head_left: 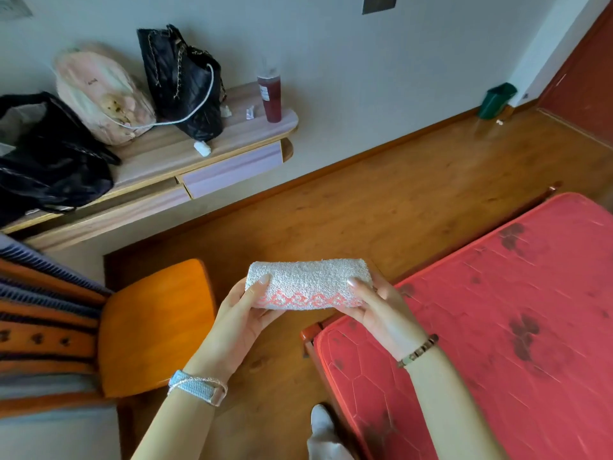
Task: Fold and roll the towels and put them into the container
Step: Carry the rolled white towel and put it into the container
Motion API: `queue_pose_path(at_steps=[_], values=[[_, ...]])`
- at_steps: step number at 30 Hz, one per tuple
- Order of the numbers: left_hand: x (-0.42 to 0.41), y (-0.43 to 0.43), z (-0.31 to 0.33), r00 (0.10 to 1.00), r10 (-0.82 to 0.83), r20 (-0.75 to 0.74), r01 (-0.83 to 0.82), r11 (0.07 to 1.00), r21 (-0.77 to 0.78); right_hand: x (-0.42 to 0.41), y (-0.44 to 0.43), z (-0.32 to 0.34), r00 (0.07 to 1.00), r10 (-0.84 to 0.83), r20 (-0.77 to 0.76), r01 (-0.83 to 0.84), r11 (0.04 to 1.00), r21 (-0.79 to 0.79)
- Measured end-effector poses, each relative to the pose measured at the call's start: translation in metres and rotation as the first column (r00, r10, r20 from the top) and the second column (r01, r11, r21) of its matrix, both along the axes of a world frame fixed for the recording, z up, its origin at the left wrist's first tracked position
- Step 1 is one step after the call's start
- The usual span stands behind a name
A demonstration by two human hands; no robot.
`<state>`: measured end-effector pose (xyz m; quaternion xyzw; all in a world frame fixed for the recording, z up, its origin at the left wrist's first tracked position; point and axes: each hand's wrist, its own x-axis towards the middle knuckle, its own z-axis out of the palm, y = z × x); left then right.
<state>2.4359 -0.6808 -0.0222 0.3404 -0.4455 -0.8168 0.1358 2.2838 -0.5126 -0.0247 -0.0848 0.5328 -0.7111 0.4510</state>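
Observation:
A white rolled towel (306,282) with a pink woven border hangs in the air over the wooden floor, held level between both hands. My left hand (245,313) grips its left end, thumb on top. My right hand (374,310) grips its right end, thumb pressed on the roll. No container for the towels shows in view.
A red stained mattress (497,310) fills the right side. An orange stool (152,323) stands at the left, beside striped cloth (43,310). A wall shelf (185,151) carries several bags and a dark red bottle (270,97). A green bin (497,99) sits by the far wall.

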Motion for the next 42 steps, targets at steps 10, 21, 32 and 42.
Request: queue_pose_path(at_steps=[10,21,32,42], values=[[-0.042,-0.069,0.003,0.999,0.036,0.001,-0.036,0.999,-0.016,-0.047,-0.071,0.013,0.997,0.037,-0.074,-0.033,0.998,0.051],[-0.108,-0.223,-0.007,1.000,-0.001,-0.025,0.001,1.000,-0.019,-0.098,-0.202,-0.009,0.986,-0.047,-0.162,0.066,0.992,0.111],[-0.179,-0.332,0.001,0.956,-0.291,-0.034,0.291,0.957,-0.014,-0.131,-0.279,-0.003,0.957,-0.258,-0.133,0.275,0.952,0.136],[-0.267,-0.325,-0.008,0.890,-0.453,0.039,0.452,0.891,0.033,-0.174,-0.259,-0.019,0.860,-0.483,-0.164,0.507,0.845,0.171]])
